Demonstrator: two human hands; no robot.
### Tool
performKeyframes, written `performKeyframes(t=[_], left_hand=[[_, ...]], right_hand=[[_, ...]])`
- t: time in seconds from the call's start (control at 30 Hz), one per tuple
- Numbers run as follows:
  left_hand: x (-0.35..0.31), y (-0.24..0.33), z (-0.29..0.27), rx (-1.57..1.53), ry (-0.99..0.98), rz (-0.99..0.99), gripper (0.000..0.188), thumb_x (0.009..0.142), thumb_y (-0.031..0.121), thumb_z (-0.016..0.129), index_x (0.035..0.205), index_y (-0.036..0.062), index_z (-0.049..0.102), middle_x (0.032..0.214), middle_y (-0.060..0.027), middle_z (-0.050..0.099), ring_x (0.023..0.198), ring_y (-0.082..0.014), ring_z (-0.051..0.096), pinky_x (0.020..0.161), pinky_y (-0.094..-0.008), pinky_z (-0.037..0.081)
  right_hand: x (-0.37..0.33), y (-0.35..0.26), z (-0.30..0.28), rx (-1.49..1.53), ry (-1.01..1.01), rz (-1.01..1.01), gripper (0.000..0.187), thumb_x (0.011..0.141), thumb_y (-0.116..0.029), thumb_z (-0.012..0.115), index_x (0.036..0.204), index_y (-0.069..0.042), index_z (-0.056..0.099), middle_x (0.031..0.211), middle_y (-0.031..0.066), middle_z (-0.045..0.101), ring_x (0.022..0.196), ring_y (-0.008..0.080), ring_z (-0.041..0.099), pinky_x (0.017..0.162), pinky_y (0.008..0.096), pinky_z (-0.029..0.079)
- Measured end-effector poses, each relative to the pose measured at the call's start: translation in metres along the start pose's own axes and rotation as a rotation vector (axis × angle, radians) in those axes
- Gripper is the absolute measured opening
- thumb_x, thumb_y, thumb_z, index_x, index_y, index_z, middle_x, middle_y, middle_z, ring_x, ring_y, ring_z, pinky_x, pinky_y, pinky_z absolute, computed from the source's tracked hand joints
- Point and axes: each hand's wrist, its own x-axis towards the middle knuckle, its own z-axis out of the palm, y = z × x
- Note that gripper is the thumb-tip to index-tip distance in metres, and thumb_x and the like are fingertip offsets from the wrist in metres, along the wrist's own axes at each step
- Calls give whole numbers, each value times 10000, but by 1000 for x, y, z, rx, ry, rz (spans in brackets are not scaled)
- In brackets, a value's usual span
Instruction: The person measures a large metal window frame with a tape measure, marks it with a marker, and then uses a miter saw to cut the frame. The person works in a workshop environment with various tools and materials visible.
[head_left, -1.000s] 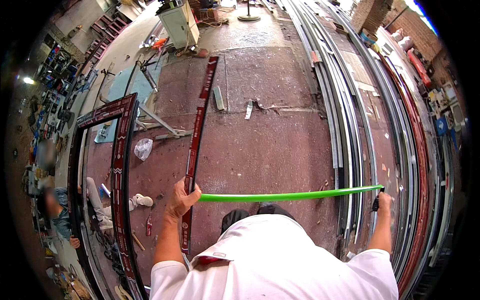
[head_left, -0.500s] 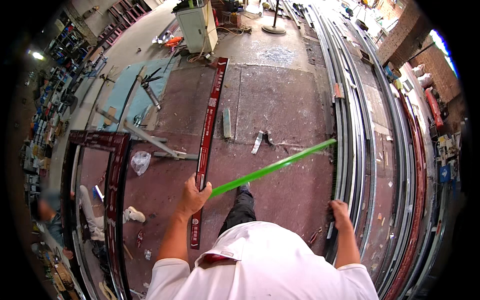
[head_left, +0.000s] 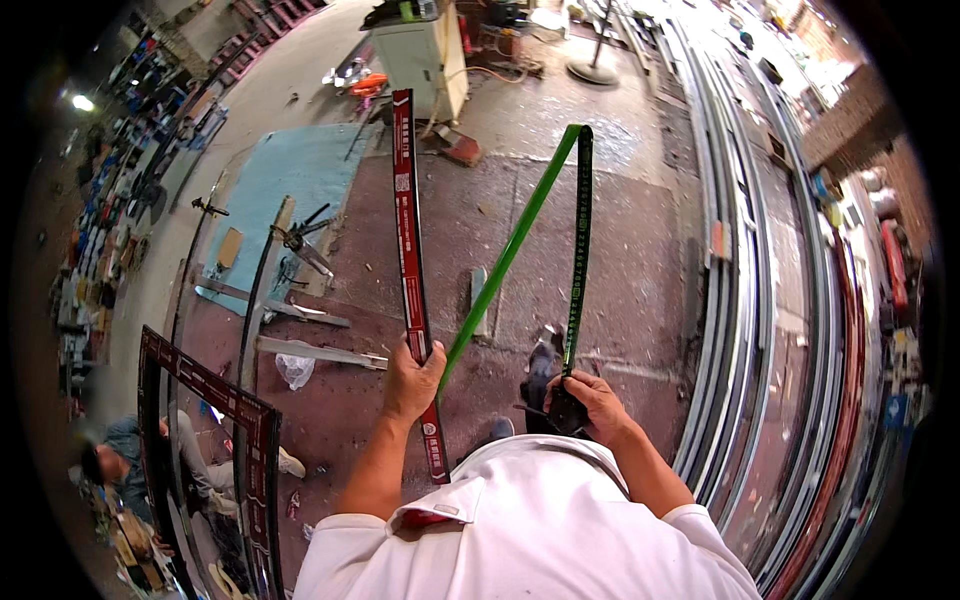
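My left hand is closed round a long, straight bar covered in red printed film, which stands up steeply in front of me. One end of a green tape blade meets the same hand by the thumb. From there the blade rises to a sharp bend, then drops with its marked dark side showing. Its other end runs to the dark tape measure gripped in my right hand, close to my waist. Part of the case is covered by the fingers.
A dark red frame stands at left, with a person behind it. Metal stands and a plastic bag lie near it. Long metal profiles run along the right. A white cabinet stands ahead.
My right hand has come in from the far right toward my waist with the tape measure. The blade, straight before, now folds upward. The red bar has tilted the other way.
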Motion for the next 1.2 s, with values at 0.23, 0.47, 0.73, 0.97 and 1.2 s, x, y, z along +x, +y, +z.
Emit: performKeyframes(t=[0.23,0.47,0.73,0.97,1.2], left_hand=[[151,-27,20,-308,107,-225,276,1026,264,648,891,41,556,698,-6,581,502,-108,580,463,-299,514],[301,20,7,-409,445,-287,338,1031,291,645,793,79,533,630,11,507,480,-102,516,453,-302,435],[471,40,-45,-471,555,-275,281,1051,259,626,829,107,544,629,5,507,467,-101,481,451,-299,383],[629,-29,-108,-519,571,-208,338,1058,334,609,800,126,543,615,13,517,469,-100,471,463,-296,366],[765,-115,-187,-544,595,-346,319,1030,306,652,817,84,571,617,16,520,465,-106,507,442,-303,402]], right_hand=[[204,-124,10,-88,-266,139,229,1053,-229,602,1107,-13,653,1012,103,709,908,220,696,860,370,582],[366,-272,59,-365,-456,269,274,1078,-253,569,1115,-6,682,1002,40,688,906,112,615,840,278,509],[525,-361,114,-562,-602,196,290,1071,-247,582,1146,20,664,1029,75,702,940,158,655,872,309,527],[656,-413,177,-795,-568,172,277,1071,-250,560,1105,-5,684,989,-10,646,898,91,551,831,261,474],[812,-455,257,-866,-452,137,290,1063,-247,569,1103,20,675,958,14,658,879,102,564,805,268,475]])
